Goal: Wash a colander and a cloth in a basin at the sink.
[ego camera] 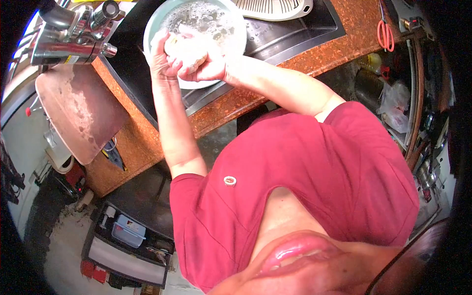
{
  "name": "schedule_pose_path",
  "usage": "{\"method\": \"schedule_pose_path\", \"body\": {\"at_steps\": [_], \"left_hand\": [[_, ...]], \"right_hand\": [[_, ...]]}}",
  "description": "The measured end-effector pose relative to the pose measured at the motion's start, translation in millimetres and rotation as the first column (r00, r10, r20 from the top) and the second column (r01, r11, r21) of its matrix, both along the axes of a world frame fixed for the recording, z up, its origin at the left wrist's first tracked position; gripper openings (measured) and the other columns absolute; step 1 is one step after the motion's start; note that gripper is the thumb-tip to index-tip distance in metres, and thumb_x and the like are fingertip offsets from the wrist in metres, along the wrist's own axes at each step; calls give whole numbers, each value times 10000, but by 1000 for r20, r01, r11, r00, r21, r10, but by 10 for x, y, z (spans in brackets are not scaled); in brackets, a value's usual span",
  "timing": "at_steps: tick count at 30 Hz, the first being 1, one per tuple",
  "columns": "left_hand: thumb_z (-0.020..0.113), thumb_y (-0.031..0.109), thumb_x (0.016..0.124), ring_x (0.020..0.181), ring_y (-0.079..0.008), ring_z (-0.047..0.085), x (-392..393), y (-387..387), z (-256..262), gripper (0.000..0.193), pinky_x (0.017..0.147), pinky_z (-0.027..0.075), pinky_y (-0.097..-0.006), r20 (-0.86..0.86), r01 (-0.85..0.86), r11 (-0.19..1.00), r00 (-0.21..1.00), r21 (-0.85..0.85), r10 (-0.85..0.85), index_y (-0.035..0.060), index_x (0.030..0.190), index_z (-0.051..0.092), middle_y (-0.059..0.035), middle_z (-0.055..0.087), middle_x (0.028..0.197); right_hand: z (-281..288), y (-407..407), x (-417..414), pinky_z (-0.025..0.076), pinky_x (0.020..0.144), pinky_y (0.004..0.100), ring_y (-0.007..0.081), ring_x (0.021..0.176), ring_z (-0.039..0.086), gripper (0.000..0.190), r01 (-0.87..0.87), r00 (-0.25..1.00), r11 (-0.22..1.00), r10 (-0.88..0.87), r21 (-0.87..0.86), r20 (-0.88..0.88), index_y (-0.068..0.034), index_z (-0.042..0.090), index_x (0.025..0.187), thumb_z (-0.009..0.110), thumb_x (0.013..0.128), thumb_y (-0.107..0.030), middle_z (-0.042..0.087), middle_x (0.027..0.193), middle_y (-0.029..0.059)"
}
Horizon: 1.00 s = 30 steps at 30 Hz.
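Observation:
Both hands are raised over a pale green basin (149, 31) of bubbly water in the sink. My left hand (160, 55) grips a pale, rounded item (190, 49) from its left side. My right hand (212, 69) closes on the same item from below and the right, with fingers curled around its lower edge. Bright glare washes out the item's surface, so its exact kind is unclear. Foamy water (199, 16) with bubbles shows in the basin beyond the hands.
A white slotted strainer (276, 7) rests over the black sink (265, 46). Orange-handled scissors (385, 35) lie on the brown speckled counter (354, 22). At left are a metal faucet (81, 22) and a pinkish-brown board (79, 110); pliers (115, 156) lie beside the board.

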<state>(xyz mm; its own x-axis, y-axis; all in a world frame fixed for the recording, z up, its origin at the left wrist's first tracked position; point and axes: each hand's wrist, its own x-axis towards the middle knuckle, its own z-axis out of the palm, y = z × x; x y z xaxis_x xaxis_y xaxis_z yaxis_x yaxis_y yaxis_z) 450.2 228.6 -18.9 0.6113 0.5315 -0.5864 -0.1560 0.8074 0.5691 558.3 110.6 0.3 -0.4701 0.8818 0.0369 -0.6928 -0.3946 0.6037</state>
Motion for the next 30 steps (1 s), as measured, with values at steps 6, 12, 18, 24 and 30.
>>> {"method": "schedule_pose_path", "body": {"at_steps": [6, 12, 18, 24, 30], "left_hand": [[627, 167, 787, 688, -141, 576, 239, 54, 325, 153, 614, 470, -263, -356, 338, 848, 914, 408, -193, 32, 855, 602, -56, 593, 754], [571, 309, 828, 722, -304, 598, 417, 58, 146, 304, 693, 472, -371, -766, 728, -311, 643, 611, 0, 10, 819, 625, -156, 618, 787], [565, 379, 781, 964, -335, 587, 803, -342, -39, 386, 889, 437, -367, -857, 848, 128, 514, 514, 32, 83, 1017, 640, -178, 615, 1069], [405, 558, 876, 1252, -263, 381, 390, 134, -249, 591, 1044, 237, -464, -702, 677, 365, 707, 640, -81, 135, 1282, 473, -127, 438, 1329], [395, 720, 790, 1221, -291, 416, -422, -22, -342, 773, 1039, 192, -560, -961, 813, -524, -274, -254, 42, 105, 1244, 506, -144, 510, 1229]], "right_hand": [[105, -12, 91, 383, 462, 254, 148, 618, 490, 187, -107, 699, 994, 66, 14, 712, -68, 547, 912, 649, 783, -157, 537, 810, 77], [-310, 79, 9, 452, 467, 336, 177, 463, 502, 238, -88, 769, 991, 133, -103, 625, -89, 578, 741, 588, 734, -327, 573, 609, 53], [-970, -46, 178, 467, 792, 410, 329, 905, 610, 399, -128, -857, 990, -78, -63, 509, -9, 608, 996, 576, 788, -348, 621, 916, 232], [-564, -509, 1319, 508, 749, 400, 326, 794, 614, 354, -211, -976, 951, -219, 225, 10, -34, 613, 987, 595, 702, -244, 617, 915, 161], [105, -1059, 2216, 448, 570, 338, 189, 607, 568, 180, 224, -973, 892, 225, 392, 44, -37, 623, 753, 747, 632, -89, 567, 642, 72]]}}
